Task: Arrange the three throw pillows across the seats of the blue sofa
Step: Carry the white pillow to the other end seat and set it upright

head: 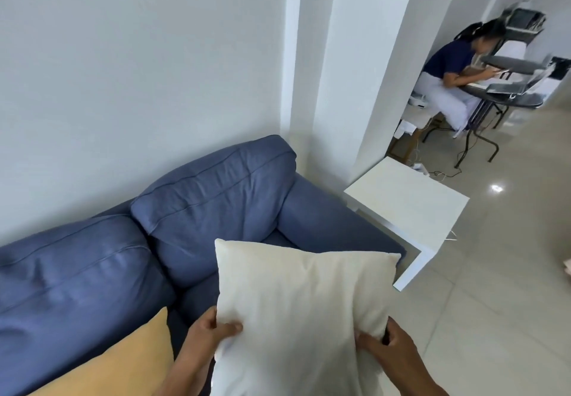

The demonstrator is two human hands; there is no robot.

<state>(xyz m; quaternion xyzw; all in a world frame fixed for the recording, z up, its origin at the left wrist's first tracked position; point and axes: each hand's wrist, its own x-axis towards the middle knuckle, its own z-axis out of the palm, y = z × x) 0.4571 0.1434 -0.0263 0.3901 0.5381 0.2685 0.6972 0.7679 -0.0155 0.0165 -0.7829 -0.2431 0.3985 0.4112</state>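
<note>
I hold a cream throw pillow (pixel 296 309) upright in front of the right end seat of the blue sofa (pixel 213 207). My left hand (pixel 210 332) pinches its left edge and my right hand (pixel 389 346) grips its right edge. A yellow throw pillow (pixel 123 364) leans against the sofa's back cushion to the left, at the bottom of the view. A third pillow is not in view.
A white side table (pixel 404 207) stands right beside the sofa's right armrest. Beyond it, a person sits at a dark round table (pixel 506 102) with cables on the floor. Glossy floor tiles (pixel 494 287) stretch out on the right. White wall behind the sofa.
</note>
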